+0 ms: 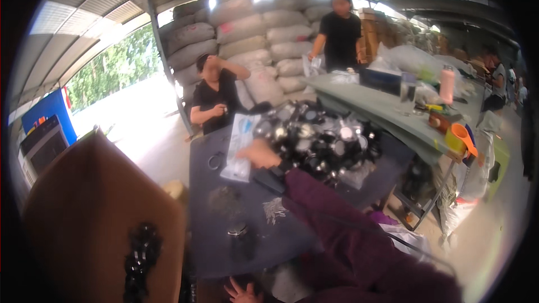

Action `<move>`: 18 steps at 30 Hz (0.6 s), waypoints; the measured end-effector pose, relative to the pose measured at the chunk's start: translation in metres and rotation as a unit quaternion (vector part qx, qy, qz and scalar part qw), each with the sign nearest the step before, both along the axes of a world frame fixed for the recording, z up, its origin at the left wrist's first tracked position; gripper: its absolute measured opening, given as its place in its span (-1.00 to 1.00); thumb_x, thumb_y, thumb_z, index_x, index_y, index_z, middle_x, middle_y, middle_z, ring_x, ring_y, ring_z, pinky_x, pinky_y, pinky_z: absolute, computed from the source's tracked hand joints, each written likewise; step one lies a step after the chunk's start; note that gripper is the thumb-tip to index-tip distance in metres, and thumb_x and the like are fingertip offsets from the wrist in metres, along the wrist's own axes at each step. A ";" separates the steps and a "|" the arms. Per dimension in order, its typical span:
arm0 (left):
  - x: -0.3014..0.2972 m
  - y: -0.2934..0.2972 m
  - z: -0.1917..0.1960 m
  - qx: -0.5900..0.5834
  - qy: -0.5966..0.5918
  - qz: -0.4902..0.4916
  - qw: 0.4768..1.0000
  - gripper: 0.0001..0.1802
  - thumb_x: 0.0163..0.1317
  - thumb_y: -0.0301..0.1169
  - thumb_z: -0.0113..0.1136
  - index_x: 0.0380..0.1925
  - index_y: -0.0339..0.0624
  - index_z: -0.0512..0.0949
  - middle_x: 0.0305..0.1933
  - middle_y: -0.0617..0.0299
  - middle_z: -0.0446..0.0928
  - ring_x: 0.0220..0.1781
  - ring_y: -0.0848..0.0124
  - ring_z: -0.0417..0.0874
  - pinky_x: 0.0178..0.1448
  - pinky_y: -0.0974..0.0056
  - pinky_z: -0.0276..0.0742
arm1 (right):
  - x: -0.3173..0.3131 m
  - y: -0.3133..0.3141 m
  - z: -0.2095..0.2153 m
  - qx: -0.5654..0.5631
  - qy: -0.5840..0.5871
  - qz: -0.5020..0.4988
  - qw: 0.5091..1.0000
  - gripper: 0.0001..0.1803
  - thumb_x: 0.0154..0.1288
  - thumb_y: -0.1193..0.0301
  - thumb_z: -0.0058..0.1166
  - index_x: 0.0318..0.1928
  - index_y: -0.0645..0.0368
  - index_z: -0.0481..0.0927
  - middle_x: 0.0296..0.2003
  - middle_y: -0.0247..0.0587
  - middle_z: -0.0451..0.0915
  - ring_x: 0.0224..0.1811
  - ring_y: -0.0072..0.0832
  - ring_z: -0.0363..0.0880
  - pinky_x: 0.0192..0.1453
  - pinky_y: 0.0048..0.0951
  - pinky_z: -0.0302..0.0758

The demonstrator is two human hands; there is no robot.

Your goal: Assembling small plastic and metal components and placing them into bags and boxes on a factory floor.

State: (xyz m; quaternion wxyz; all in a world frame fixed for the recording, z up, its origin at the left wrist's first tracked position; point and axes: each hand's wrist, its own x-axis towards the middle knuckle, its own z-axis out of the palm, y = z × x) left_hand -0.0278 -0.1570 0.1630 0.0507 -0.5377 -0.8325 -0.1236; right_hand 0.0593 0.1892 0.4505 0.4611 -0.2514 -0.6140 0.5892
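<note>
Clear plastic with a whitish sheen and a pale-blue patch is seen on the slim bag (239,148), whose surface looks smooth and slightly creased. It is placed over the dark tabletop (210,252), just left of the heap of glossy black round parts (314,137). It would be best steadied by one edge, clear of the heap. It is touched by the right hand (258,154); whether the fingers are closed on it cannot be told. The left hand (242,293) is held low, fingers spread.
</note>
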 end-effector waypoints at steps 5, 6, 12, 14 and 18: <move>-0.003 -0.001 0.005 0.013 -0.023 -0.002 1.000 -0.47 -0.07 -0.13 0.32 -0.02 0.11 0.48 0.40 -0.21 -0.12 0.29 -0.42 0.01 0.02 -0.36 0.33 | -0.004 -0.039 -0.003 -0.034 -0.024 0.025 0.999 -0.73 -0.02 0.61 0.11 -0.21 0.38 0.56 -0.34 -0.12 0.63 -0.41 -0.44 0.64 -0.42 -0.45 0.56; -0.004 0.000 0.005 0.021 -0.024 -0.007 0.999 -0.48 -0.06 -0.13 0.31 -0.03 0.10 0.48 0.40 -0.21 -0.12 0.28 -0.43 0.01 0.01 -0.37 0.33 | -0.007 -0.039 -0.015 -0.032 -0.025 0.025 0.999 -0.73 -0.02 0.61 0.11 -0.21 0.38 0.56 -0.34 -0.12 0.63 -0.41 -0.44 0.64 -0.42 -0.45 0.56; -0.005 -0.005 0.001 0.030 -0.028 -0.015 0.999 -0.48 -0.05 -0.14 0.30 -0.02 0.12 0.47 0.40 -0.21 -0.12 0.28 -0.44 0.00 0.02 -0.39 0.29 | 0.020 -0.072 -0.047 -0.063 0.048 0.122 0.989 -0.66 0.05 0.61 0.07 -0.08 0.29 0.51 -0.22 -0.18 0.62 -0.26 -0.49 0.62 -0.21 -0.44 0.56; -0.006 -0.006 -0.001 0.029 -0.030 -0.014 0.999 -0.48 -0.05 -0.14 0.30 -0.02 0.13 0.47 0.40 -0.21 -0.12 0.28 -0.44 0.00 0.03 -0.39 0.28 | 0.037 -0.096 -0.052 -0.077 0.064 0.132 0.986 -0.63 0.07 0.61 0.06 -0.05 0.38 0.48 -0.19 -0.15 0.60 -0.19 -0.47 0.58 -0.08 -0.45 0.49; -0.006 -0.005 0.000 0.022 -0.037 -0.027 0.999 -0.47 -0.05 -0.15 0.29 0.01 0.12 0.46 0.40 -0.24 -0.13 0.28 -0.45 0.00 0.07 -0.40 0.26 | 0.076 -0.125 -0.086 -0.081 0.072 0.122 0.987 -0.61 0.12 0.59 0.01 0.02 0.34 0.46 -0.11 -0.19 0.58 -0.08 -0.46 0.55 0.05 -0.44 0.44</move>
